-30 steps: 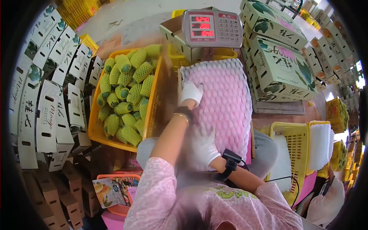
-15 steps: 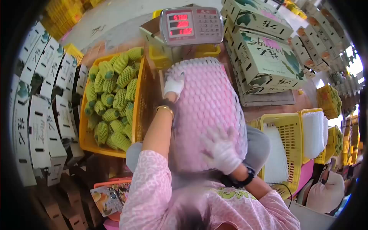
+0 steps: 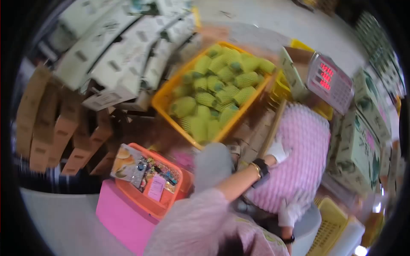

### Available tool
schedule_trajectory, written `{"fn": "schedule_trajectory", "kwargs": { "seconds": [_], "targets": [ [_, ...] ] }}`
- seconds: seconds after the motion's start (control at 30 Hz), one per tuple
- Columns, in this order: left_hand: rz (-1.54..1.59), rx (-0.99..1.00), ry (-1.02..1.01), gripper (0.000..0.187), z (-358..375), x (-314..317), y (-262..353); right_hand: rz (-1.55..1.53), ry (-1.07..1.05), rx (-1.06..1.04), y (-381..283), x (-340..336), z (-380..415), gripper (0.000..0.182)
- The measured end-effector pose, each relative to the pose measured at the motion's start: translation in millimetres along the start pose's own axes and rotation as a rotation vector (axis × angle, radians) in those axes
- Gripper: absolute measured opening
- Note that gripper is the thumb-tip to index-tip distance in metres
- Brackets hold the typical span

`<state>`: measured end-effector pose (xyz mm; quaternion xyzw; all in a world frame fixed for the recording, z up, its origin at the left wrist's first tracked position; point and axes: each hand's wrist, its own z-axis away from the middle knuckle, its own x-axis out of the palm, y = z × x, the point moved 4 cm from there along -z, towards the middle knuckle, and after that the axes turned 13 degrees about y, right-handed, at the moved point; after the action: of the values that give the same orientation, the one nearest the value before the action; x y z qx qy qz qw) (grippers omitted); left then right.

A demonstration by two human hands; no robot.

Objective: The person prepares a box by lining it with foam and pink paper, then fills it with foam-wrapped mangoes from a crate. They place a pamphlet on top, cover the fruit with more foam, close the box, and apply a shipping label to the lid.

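Observation:
A carton (image 3: 274, 128) with a brown side stands at my knees, covered over the top by pink-and-white foam netting (image 3: 304, 143). My left hand (image 3: 278, 151), in a white glove, rests at the netting's left edge with the thumb stretched onto it; its other fingers are partly blurred. At the near end of the netting, my gloved right hand (image 3: 292, 212) lies with fingers spread on the foam. Just beyond the carton is a scale (image 3: 331, 82) with red digits. To the left, a yellow crate (image 3: 188, 134) holds many green fruits (image 3: 218, 85) in foam sleeves.
White printed cartons (image 3: 124, 55) are stacked at the upper left, brown ones (image 3: 64, 128) below them. An orange basket (image 3: 147, 209) of small items sits on a pink box (image 3: 124, 217). Green-white cartons (image 3: 358, 149) and a yellow basket (image 3: 329, 222) stand at the right.
The view has swung left and tilted, so the carton and scale now appear farther right. The orange basket has come fully into view. My right hand has moved to the netting's near edge.

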<state>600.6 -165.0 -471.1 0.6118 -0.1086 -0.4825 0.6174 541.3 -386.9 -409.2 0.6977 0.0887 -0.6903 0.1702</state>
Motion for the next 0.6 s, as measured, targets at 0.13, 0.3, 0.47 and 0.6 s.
{"fn": "schedule_trajectory", "kwargs": {
  "seconds": [0.13, 0.3, 0.47, 0.6],
  "targets": [
    [-0.25, 0.094, 0.032, 0.083, -39, 61, -29, 0.015, 0.101, -0.024, 3, 7, 5, 0.078],
    [-0.284, 0.281, -0.097, 0.064, 57, -65, 59, 0.094, 0.256, -0.192, -3, -11, 6, 0.071],
    [-0.135, 0.308, -0.035, 0.085, 77, 1, -5, 0.055, 0.29, -0.175, 2, -14, 12, 0.069],
    [-0.005, 0.016, 0.202, 0.098, 64, 52, -62, -0.049, 0.15, -0.017, 8, 11, 1, 0.078]
  ]
}}
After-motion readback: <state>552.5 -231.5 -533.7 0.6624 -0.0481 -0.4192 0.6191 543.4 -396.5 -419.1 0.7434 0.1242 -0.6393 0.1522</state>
